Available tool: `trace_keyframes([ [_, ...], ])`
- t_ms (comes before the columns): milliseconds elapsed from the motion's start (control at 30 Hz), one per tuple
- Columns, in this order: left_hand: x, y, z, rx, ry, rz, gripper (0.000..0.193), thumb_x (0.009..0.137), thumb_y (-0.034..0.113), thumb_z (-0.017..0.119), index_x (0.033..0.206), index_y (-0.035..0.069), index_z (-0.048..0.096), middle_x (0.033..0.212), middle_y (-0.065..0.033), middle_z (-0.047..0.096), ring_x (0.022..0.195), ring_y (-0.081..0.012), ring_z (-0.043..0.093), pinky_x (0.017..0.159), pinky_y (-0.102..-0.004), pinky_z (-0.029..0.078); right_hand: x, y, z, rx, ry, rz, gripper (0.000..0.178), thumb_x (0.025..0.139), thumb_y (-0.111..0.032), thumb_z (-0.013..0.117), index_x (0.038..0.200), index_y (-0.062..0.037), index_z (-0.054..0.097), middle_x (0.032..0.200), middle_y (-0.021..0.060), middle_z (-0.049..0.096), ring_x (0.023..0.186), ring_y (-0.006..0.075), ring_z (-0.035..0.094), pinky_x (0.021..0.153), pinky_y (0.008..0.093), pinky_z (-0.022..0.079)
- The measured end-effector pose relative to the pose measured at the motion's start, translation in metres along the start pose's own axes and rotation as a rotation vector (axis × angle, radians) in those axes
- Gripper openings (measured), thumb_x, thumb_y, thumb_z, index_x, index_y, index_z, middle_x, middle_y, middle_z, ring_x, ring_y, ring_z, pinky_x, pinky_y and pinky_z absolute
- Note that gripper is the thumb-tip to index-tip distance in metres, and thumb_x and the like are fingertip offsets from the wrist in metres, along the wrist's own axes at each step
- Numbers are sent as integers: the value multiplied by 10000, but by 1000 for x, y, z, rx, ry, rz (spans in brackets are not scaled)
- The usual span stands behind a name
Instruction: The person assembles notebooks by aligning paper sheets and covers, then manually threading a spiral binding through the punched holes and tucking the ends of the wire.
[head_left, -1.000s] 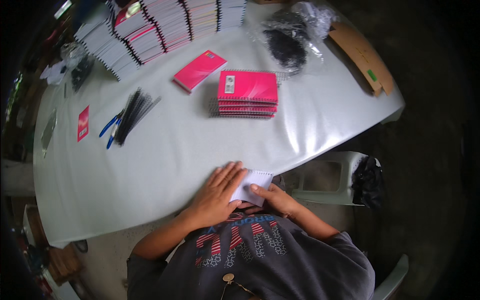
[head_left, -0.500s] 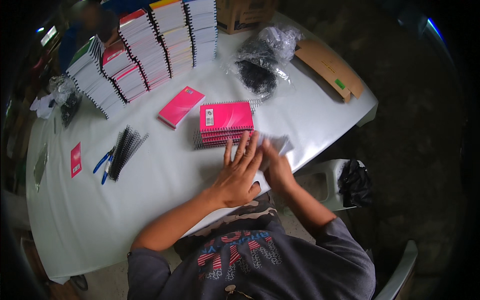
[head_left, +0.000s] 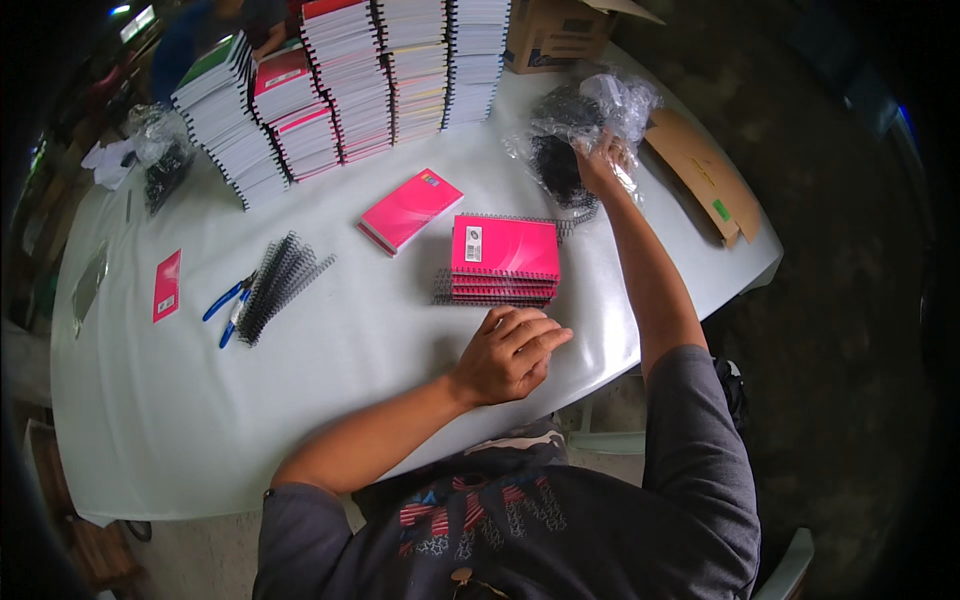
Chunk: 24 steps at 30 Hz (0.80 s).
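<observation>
A stack of pink spiral notebooks (head_left: 510, 245) lies on the table with dark wire coils along its edges. Just in front of it, my left hand (head_left: 515, 350) hovers with loosely bent fingers and nothing visible in it. My right arm reaches to the far right, where my right hand (head_left: 606, 165) has its fingers around crumpled clear plastic (head_left: 625, 100), partly hidden by it. Beside that hand, black coils (head_left: 560, 165) show through a plastic bag. A thick pink block of covers or pages (head_left: 412, 208) rests left of the stack.
Tall stacks of bound books (head_left: 345, 90) line the back, near another person's arm (head_left: 268, 35). At left lie loose black coils (head_left: 280, 290), blue-handled pliers (head_left: 235, 305) and a pink card (head_left: 168, 285). A cardboard flap (head_left: 705, 180) and box (head_left: 555, 40) are at the far right.
My right hand has gone from beside the notebook stack to the plastic at the far right, and the greyish sheet it held no longer shows there. My left hand has drawn back from the stack.
</observation>
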<state>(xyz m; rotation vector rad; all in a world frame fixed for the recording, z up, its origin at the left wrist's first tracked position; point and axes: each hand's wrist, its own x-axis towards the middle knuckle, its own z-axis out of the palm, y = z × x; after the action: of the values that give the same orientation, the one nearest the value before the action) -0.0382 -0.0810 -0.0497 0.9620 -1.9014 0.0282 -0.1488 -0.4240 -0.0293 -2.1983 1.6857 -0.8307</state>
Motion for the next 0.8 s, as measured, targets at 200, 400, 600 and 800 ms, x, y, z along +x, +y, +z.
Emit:
trace_keyframes([
  [200, 11, -58, -32, 309, 503, -188, 231, 774, 69, 575, 1004, 91, 589, 955, -64, 580, 861, -242, 541, 761, -377, 387, -4, 26, 2, -152, 66, -111, 1084, 733, -570, 611, 1430, -20, -11, 1493, 215, 8, 1375, 393, 14, 1104, 462, 30],
  [400, -12, -123, -66, 713, 165, -594, 319, 769, 129, 629, 1080, 76, 580, 1104, -69, 544, 1076, -239, 487, 905, -403, 347, -41, 6, -6, -258, 12, -265, 812, 842, -260, 575, 1415, 27, 76, 1470, 255, 90, 1361, 418, 85, 1103, 469, 107],
  [600, -14, -125, -67, 863, -19, -544, 240, 826, 189, 588, 1046, 97, 615, 1000, -47, 593, 976, -205, 531, 876, -393, 352, -90, -13, -33, -146, -148, -382, 474, 862, -162, 528, 1284, 14, 403, 1312, 262, 417, 1160, 409, 457, 970, 421, 381],
  [800, -2, -116, -95, 743, 309, -618, 177, 880, 208, 524, 933, 70, 622, 826, -105, 602, 771, -275, 581, 688, -403, 432, -215, -118, -72, 625, -104, -628, 392, 771, -2, 627, 1157, -41, 570, 1126, 177, 594, 1045, 306, 575, 894, 357, 443],
])
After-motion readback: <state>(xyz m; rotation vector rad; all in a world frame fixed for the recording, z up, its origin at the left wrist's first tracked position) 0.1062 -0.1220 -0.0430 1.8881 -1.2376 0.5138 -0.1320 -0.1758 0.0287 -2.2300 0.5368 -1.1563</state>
